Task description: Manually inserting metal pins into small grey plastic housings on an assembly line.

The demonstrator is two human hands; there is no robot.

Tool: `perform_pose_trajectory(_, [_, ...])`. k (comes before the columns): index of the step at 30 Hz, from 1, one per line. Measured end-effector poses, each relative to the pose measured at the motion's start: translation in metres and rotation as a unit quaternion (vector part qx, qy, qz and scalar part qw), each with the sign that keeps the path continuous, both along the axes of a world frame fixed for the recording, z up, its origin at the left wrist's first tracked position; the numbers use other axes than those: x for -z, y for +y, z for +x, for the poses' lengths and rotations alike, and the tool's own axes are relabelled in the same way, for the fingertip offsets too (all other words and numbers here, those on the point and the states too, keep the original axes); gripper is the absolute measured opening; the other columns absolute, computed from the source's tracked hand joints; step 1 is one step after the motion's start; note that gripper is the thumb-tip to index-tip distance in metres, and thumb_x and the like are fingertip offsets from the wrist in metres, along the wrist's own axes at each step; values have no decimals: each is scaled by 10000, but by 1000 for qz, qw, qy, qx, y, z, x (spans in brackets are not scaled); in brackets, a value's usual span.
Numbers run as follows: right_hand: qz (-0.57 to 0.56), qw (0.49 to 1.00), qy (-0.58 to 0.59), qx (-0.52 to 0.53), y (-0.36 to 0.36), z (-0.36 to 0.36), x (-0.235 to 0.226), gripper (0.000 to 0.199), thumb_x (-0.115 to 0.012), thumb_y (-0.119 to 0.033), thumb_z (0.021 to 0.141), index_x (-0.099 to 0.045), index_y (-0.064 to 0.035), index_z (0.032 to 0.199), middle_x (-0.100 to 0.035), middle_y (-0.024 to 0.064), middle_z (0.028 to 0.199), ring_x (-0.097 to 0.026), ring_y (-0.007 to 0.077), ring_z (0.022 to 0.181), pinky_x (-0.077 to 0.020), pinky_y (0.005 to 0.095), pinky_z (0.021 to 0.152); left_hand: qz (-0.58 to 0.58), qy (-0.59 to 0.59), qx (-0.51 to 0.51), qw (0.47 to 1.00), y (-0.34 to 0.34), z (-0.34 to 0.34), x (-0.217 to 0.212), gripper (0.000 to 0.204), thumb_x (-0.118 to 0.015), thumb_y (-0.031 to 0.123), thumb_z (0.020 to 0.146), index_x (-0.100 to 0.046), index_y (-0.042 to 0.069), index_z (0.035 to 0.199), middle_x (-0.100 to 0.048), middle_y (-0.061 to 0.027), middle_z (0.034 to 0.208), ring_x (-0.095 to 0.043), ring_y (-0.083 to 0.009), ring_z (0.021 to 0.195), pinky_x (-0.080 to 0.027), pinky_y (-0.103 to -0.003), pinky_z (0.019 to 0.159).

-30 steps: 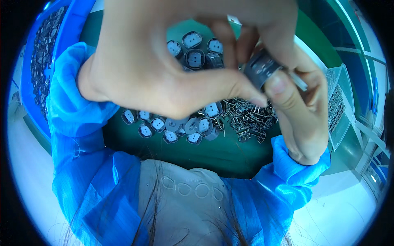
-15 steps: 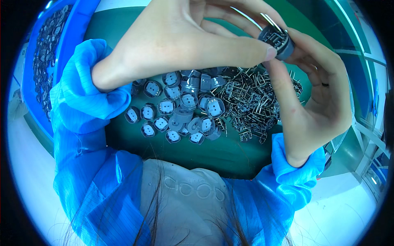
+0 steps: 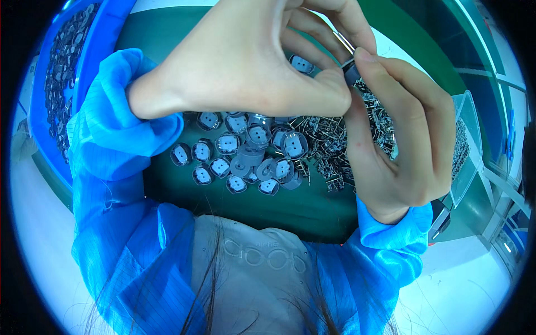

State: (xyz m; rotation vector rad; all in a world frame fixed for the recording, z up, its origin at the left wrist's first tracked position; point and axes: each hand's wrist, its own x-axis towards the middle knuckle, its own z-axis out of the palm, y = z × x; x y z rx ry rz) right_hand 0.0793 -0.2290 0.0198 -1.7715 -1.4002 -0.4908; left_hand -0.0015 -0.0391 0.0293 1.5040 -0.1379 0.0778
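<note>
Head: R hand [image 3: 419, 145] shifted L.

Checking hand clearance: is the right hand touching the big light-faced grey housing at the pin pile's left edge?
Apart. The head view shows it: part of the pin pile is visible between the right hand and the grey housing.

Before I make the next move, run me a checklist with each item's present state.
1. Dark part held between fingertips of the left hand and right hand: ok.
2. Metal pins at the part visible: ok.
3. Pins' seating in the part: cannot tell, fingers cover it.
4. Grey housings kept apart from the pinned pieces: not ok, the heaps meet.
5. Clear tray fully in view: not ok, the right hand partly hides it.
</note>
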Motion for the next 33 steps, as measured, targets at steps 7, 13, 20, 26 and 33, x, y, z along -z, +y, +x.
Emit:
perform_pose_trajectory(7, [-39,999,19,-17,-5,8,-6,380,-799,119,758,-649,57,1102,-676,178,1103,-716,239,965,-635,328,832,-41,-50,-22,998,15,1,12,232,-598,-98,795,-715,-62,992,-705,-139,1004,-682,-168,915,-557,-261,774])
perform_pose_trajectory(13, [-24,957,277,-87,-13,17,-11,477,-778,98,786,-573,70,1215,-637,185,1225,-664,246,1106,-580,363,938,4,-14,-3,1000,10,-2,-5,385,-756,26,843,-616,-45,1195,-669,-131,1100,-636,-154,1020,-538,-271,872])
perform_pose_trajectory(20, [-60,961,261,-61,-14,19,-4,482,-779,37,810,-589,2,1252,-629,128,1265,-629,210,1116,-518,361,995,-139,13,83,987,3,13,13,387,-750,71,908,-583,-2,1250,-693,-121,1107,-664,-132,978,-571,-239,811])
perform_pose_trajectory(26, [-223,949,220,29,-21,36,-23,206,-757,-76,877,-701,-4,1061,-692,72,1026,-649,165,989,-522,328,893,-14,136,39,990,18,18,4,251,-662,117,982,-631,-18,1191,-697,-85,1052,-661,-92,898,-562,-220,769])
perform_pose_trajectory(33, [-251,949,192,16,-28,76,3,202,-692,9,845,-724,-25,1041,-724,122,1017,-692,272,949,-524,334,831,91,86,133,983,10,13,0,255,-632,109,987,-638,-4,1216,-686,-86,1080,-655,-112,926,-588,-261,773])
